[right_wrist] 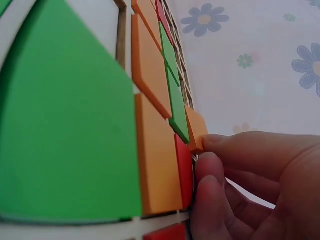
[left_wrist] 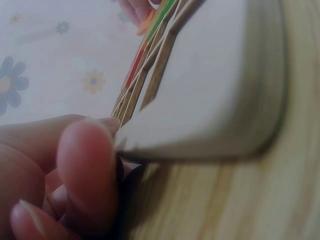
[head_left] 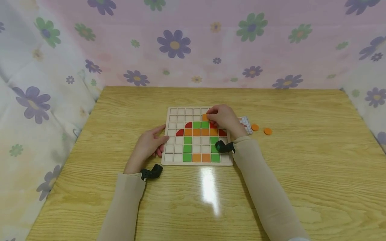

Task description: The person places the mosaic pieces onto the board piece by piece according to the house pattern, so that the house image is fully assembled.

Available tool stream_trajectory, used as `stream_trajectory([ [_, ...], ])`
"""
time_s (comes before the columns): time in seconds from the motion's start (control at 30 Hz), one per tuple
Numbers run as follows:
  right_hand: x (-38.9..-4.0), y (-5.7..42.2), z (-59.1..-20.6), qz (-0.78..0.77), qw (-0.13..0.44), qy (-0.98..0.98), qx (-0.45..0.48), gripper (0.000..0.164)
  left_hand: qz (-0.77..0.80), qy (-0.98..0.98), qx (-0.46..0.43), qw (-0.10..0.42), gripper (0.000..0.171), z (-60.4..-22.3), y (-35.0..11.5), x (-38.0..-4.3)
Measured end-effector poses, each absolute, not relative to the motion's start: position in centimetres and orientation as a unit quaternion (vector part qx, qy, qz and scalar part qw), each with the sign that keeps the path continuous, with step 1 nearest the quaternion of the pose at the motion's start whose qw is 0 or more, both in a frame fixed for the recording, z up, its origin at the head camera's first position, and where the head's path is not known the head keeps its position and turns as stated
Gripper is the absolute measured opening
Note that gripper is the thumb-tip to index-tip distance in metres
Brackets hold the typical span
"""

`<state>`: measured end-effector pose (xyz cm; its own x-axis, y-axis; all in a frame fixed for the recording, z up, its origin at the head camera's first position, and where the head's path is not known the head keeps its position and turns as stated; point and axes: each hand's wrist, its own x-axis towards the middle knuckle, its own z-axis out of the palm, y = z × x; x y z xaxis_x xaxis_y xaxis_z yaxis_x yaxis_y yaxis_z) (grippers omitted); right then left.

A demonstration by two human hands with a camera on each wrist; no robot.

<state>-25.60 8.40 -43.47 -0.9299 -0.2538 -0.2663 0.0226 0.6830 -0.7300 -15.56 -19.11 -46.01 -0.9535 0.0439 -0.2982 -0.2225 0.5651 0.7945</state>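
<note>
A wooden grid board lies on the table, with green, orange and red tiles set in its cells. At the board's left edge, my left hand grips the rim, thumb at the edge and the other fingers beside it. My right hand reaches over the upper right of the board. Between thumb and fingers it pinches an orange square tile, right above the green tiles. That orange tile looks slightly tilted in the right wrist view. The right hand covers part of the red tile and the top right cells.
Two round orange pieces lie on the table to the right. A small printed card is partly hidden behind the right wrist. Flowered cloth hangs behind and at the sides. Each wrist bears a black camera.
</note>
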Motion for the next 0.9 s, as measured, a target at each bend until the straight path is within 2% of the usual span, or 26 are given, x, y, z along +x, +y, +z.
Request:
stream_trajectory([
  [0.33, -25.47, 8.32, -43.55, -0.398, 0.17, 0.899, -0.071, 0.016, 0.465, 0.872, -0.055, 0.143, 0.055, -45.91, -19.0, -15.56],
  [0.7, -25.63, 8.27, -43.3, -0.357, 0.147, 0.916, -0.11, 0.022, 0.459, 0.876, -0.051, 0.142, 0.056, -45.94, -19.02, -15.61],
  [0.9, -25.77, 8.76, -43.79, -0.408, 0.159, 0.894, -0.094, 0.027, 0.46, 0.875, -0.049, 0.145, 0.057, -45.85, -19.01, -15.59],
])
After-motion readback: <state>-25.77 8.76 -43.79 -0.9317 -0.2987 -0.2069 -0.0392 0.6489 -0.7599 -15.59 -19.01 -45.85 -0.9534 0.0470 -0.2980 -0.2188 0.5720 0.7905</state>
